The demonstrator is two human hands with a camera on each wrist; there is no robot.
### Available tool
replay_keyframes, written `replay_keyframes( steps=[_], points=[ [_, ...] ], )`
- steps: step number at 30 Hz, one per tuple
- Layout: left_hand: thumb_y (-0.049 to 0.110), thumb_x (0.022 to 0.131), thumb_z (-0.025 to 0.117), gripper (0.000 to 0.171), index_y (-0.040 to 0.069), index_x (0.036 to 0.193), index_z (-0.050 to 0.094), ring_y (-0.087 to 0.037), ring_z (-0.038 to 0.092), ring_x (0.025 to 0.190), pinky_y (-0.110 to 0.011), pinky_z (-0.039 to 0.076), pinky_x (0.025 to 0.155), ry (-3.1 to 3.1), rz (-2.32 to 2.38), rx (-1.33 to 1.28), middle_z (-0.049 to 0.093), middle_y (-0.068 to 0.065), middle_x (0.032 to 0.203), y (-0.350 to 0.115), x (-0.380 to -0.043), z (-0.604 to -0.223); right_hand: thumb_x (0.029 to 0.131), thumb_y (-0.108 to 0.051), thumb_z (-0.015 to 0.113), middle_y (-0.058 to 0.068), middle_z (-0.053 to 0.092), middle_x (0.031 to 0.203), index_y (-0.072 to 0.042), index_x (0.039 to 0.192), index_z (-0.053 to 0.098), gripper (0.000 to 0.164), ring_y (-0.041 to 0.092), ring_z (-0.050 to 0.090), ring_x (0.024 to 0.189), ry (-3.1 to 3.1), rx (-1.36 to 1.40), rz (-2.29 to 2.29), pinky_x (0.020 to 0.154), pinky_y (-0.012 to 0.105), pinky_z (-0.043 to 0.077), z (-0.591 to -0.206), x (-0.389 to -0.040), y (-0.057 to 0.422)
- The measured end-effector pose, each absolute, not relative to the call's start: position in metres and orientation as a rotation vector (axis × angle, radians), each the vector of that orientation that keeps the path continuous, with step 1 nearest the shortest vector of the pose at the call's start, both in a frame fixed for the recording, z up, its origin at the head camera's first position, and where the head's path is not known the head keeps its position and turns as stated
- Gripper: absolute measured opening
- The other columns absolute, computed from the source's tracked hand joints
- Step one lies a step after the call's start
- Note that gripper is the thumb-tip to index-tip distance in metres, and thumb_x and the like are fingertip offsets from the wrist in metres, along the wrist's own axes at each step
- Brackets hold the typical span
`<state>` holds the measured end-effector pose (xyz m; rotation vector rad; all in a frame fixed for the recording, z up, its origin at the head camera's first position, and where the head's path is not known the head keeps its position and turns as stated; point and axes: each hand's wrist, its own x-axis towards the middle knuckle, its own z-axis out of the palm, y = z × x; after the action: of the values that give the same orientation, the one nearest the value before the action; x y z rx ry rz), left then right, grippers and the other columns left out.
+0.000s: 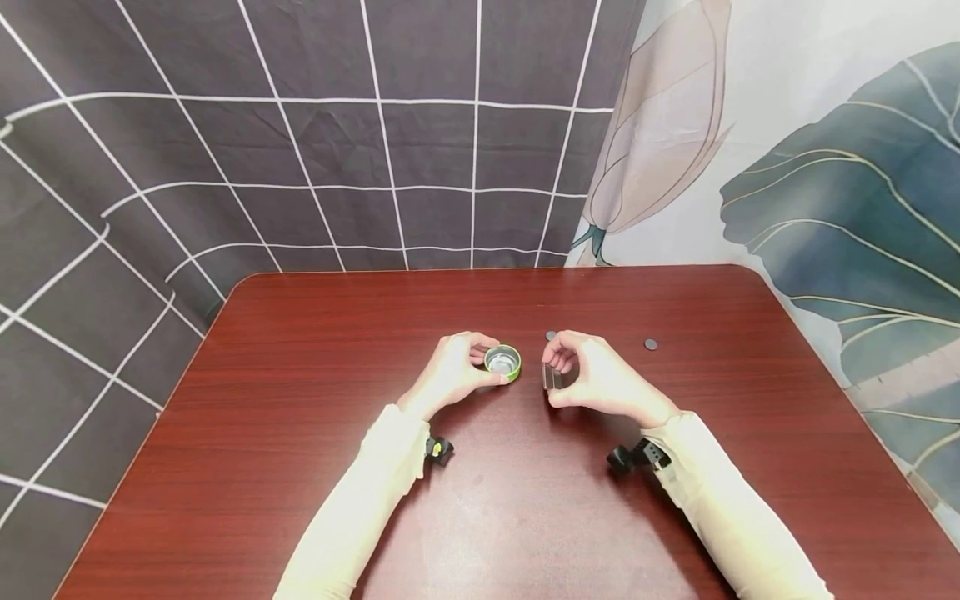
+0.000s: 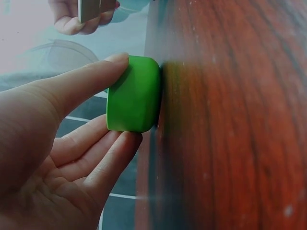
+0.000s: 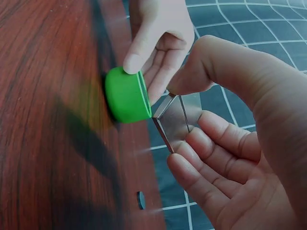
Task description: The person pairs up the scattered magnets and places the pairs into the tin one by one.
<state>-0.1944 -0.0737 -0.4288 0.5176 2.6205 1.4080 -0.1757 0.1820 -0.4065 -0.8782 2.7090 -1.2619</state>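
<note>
My left hand (image 1: 448,377) grips a small round green tin (image 1: 502,364) between thumb and fingers. The tin stands upright on the table, its open top showing a silvery inside. In the left wrist view the thumb and fingers press opposite sides of the green tin wall (image 2: 135,96). To the right of the tin, my right hand (image 1: 602,379) pinches a small angular metallic piece (image 3: 173,119) with flat, shiny faces between thumb and fingertips. The piece is held above the table, apart from the tin in the head view; its full shape is partly hidden by the fingers.
A small dark disc (image 1: 651,344) lies on the reddish-brown table (image 1: 315,433) right of the right hand. Another dark disc (image 1: 551,335) lies just behind that hand, partly covered. Behind the table hang a grey grid-patterned cloth (image 1: 420,142) and a leaf-patterned cloth (image 1: 840,200).
</note>
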Motion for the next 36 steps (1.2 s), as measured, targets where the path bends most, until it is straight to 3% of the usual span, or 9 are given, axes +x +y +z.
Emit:
replay_keyframes(
  steps=[17, 25, 31, 36],
  points=[
    [0.016, 0.074, 0.092, 0.050, 0.005, 0.119, 0.072, -0.019, 0.071, 0.097, -0.029, 0.056, 0.087, 2.606, 1.411, 0.521, 0.072, -0.008, 0.108, -0.073, -0.196, -0.427, 0.066, -0.001, 0.089, 0.002, 0.064, 0.095, -0.010, 0.103, 0.065, 0.045, 0.017, 0.064, 0.084, 2.699, -0.858, -1.446, 0.079, 0.031, 0.054, -0.401, -0.189, 0.179],
    [0.016, 0.074, 0.092, 0.050, 0.004, 0.118, 0.071, -0.020, 0.071, 0.097, -0.030, 0.056, 0.087, 2.605, 1.415, 0.512, 0.073, -0.007, 0.106, -0.073, -0.194, -0.427, 0.067, 0.003, 0.088, 0.003, 0.065, 0.095, -0.009, 0.103, 0.064, 0.045, 0.029, 0.066, 0.087, 2.664, -0.837, -1.515, 0.082, 0.040, 0.056, -0.398, -0.192, 0.173],
    [0.016, 0.074, 0.092, 0.050, 0.004, 0.118, 0.070, -0.020, 0.071, 0.097, -0.030, 0.056, 0.087, 2.600, 1.408, 0.494, 0.072, -0.007, 0.105, -0.073, -0.194, -0.426, 0.068, 0.001, 0.087, 0.004, 0.065, 0.096, -0.008, 0.104, 0.064, 0.043, 0.020, 0.066, 0.086, 2.645, -0.852, -1.572, 0.082, 0.031, 0.055, -0.395, -0.196, 0.166],
    [0.015, 0.073, 0.093, 0.051, 0.004, 0.117, 0.070, -0.019, 0.071, 0.095, -0.028, 0.056, 0.085, 2.601, 1.410, 0.503, 0.073, -0.007, 0.104, -0.073, -0.195, -0.426, 0.069, 0.004, 0.086, 0.004, 0.065, 0.096, -0.007, 0.104, 0.064, 0.043, 0.019, 0.066, 0.086, 2.599, -0.842, -1.630, 0.084, 0.039, 0.056, -0.395, -0.200, 0.161]
  ],
)
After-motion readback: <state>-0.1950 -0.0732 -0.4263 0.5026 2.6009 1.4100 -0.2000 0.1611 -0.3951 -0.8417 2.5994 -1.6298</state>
